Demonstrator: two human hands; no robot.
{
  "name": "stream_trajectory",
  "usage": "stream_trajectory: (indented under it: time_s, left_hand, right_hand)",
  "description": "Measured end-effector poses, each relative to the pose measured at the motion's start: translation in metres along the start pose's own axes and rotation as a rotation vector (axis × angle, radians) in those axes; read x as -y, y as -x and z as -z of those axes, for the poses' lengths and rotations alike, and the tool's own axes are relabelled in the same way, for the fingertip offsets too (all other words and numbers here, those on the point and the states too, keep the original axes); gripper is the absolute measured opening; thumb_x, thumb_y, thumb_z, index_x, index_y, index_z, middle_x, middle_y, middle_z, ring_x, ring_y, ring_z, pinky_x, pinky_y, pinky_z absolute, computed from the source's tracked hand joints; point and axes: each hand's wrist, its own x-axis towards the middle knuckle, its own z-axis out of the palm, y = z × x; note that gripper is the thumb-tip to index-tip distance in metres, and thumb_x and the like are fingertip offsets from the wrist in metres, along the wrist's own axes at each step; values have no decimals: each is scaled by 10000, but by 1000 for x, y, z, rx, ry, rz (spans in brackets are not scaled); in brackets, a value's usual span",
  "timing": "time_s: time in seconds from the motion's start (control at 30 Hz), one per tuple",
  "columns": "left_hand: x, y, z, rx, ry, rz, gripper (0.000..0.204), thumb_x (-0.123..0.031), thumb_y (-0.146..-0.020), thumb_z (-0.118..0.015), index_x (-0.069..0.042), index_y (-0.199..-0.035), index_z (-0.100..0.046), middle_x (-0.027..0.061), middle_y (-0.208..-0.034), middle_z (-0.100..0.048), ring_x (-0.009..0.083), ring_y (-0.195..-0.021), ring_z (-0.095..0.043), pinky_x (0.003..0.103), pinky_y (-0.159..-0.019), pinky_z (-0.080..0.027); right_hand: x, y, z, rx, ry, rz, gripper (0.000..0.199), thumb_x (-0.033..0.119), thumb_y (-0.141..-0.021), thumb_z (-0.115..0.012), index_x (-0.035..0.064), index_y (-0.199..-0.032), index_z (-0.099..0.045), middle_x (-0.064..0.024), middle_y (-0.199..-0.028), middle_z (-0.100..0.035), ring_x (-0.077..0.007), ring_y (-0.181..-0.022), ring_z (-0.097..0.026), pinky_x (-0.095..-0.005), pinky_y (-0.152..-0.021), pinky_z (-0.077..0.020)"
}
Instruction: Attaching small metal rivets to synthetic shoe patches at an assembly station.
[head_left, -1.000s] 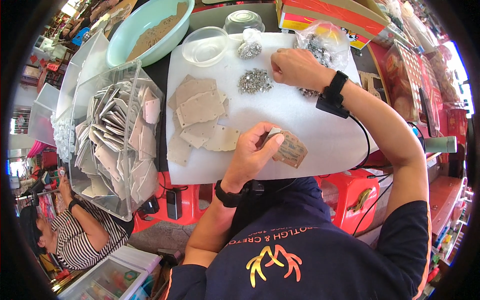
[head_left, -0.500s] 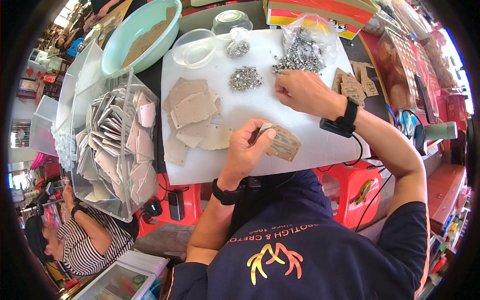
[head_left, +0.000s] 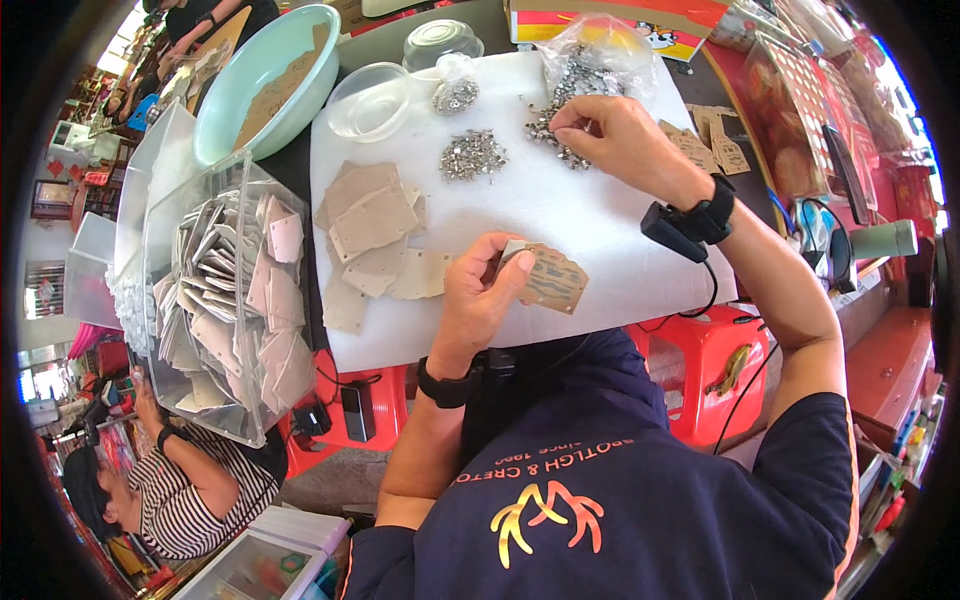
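My left hand (head_left: 476, 302) is closed on a small tan cardboard piece (head_left: 555, 280) with dark printed markings and small holes, pinched between thumb and fingers above a white foam sheet (head_left: 425, 325). My right hand (head_left: 632, 146) is over the near edge of a heap of small shiny metal pieces (head_left: 575, 85), partly inside a clear plastic bag. Its thumb and fingertips are pressed together; whatever lies between them is too small to make out. A smaller heap of metal pieces (head_left: 474, 156) lies left of that hand. Plain cardboard pieces (head_left: 372, 222) overlap at the sheet's left.
On the left stands a clear bin (head_left: 255, 400) full of cardboard pieces, near a pale green basin (head_left: 325, 75). Clear plastic bowls (head_left: 368, 102) and a small bag of metal parts (head_left: 455, 92) sit at the back. Printed cardboard pieces (head_left: 725, 150) lie far right. Another person sits lower left.
My right hand has moved farther forward, its fingertips now over the near edge of the larger metal heap. The left hand still holds the printed cardboard piece. The whole view has shifted slightly.
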Motion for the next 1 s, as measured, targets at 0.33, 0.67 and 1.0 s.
stream_trajectory:
  time_s: [0.33,0.67,1.0]
  left_hand:
    - [1,-1,2,2,0,-2,144,-108,-956,-602,-9,-1061,-603,6,-918,-651,43,-799,-573,212,-690,-476]
    - [4,1,1,-7,-21,-10,138,-106,-955,-605,-8,-1051,-595,10,-904,-650,43,-770,-567,215,-664,-473]
    - [4,-1,2,-11,-27,-5,135,-98,-955,-601,-8,-1055,-597,-2,-894,-638,37,-760,-558,210,-657,-471]
  right_hand:
    - [-16,30,5,58,228,119,148,166,-856,-620,34,-895,-674,-124,-848,-672,-320,-786,-658,-409,-706,-520]
    - [-19,27,-4,73,424,248,128,183,-842,-676,68,-897,-669,-100,-872,-609,-319,-739,-631,-429,-650,-493]
    - [-22,22,-15,64,549,288,160,173,-876,-589,21,-836,-620,-129,-842,-593,-340,-698,-618,-450,-635,-494]
